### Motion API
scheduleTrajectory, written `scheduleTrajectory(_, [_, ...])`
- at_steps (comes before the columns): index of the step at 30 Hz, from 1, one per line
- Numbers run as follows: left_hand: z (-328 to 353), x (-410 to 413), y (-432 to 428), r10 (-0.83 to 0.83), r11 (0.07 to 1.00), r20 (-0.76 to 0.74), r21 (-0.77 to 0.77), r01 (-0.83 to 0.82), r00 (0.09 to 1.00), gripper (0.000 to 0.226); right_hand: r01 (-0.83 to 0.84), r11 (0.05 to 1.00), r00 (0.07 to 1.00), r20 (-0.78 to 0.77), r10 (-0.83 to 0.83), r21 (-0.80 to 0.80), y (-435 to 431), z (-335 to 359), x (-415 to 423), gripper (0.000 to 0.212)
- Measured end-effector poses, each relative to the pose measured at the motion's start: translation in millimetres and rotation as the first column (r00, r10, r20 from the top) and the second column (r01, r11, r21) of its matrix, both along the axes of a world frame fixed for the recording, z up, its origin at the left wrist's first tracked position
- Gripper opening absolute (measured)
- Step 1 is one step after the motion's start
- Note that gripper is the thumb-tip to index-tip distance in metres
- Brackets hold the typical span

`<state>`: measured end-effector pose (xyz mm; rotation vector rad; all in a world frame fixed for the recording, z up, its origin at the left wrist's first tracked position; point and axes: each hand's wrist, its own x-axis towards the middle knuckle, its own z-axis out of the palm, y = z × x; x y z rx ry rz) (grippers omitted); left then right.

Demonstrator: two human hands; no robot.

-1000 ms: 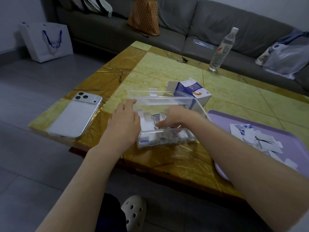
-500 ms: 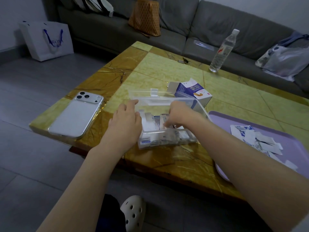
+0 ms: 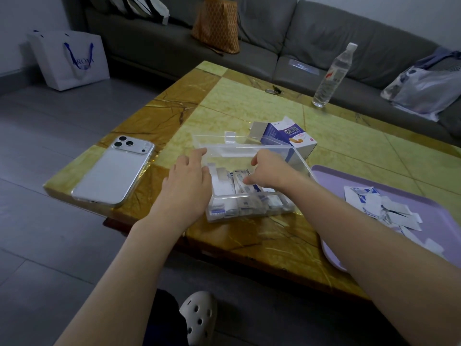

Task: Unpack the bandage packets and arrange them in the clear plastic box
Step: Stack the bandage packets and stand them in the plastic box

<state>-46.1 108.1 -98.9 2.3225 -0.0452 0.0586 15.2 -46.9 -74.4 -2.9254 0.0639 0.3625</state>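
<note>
The clear plastic box (image 3: 296,158) stands near the table's front edge, its lid (image 3: 214,141) folded open behind it. Bandage packets (image 3: 240,189) lie in rows inside it. My left hand (image 3: 187,188) rests against the box's left wall, fingers stretched toward the rim. My right hand (image 3: 270,171) reaches down into the box, its thumb touching the packets and its fingers loosely bent. Whether it pinches a packet is hidden by the hand. An opened blue and white bandage carton (image 3: 290,138) lies just behind the box. More loose packets (image 3: 381,208) lie on the purple tray (image 3: 439,211).
A white phone (image 3: 112,173) lies face down at the table's left front. A water bottle (image 3: 331,76) and keys (image 3: 273,90) sit at the far edge. Behind is a grey sofa (image 3: 299,53) with bags; a white paper bag (image 3: 69,58) stands on the floor.
My right hand has shifted slightly to the right inside the box. My left hand's fingers have crept a little further along the left rim. The box has not moved.
</note>
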Motion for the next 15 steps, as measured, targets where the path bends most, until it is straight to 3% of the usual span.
scheduleTrajectory(6, [-0.6,0.6,-0.8,0.000,1.000,0.001,-0.007,0.000,1.000,0.043,-0.095,0.986,0.989,-0.122,0.079,-0.134,3.4,0.5,-3.0,0.034])
scheduleTrajectory(12, [-0.4,1.1,-1.9,0.009,1.000,0.002,-0.005,-0.009,1.000,0.043,-0.147,0.979,0.979,-0.165,0.123,-0.145,12.4,8.9,-7.6,0.044])
scheduleTrajectory(15, [0.0,1.0,-2.3,0.010,1.000,0.005,-0.008,-0.010,1.000,0.043,-0.140,0.985,0.975,-0.190,0.120,-0.100,14.8,7.1,-3.5,0.032])
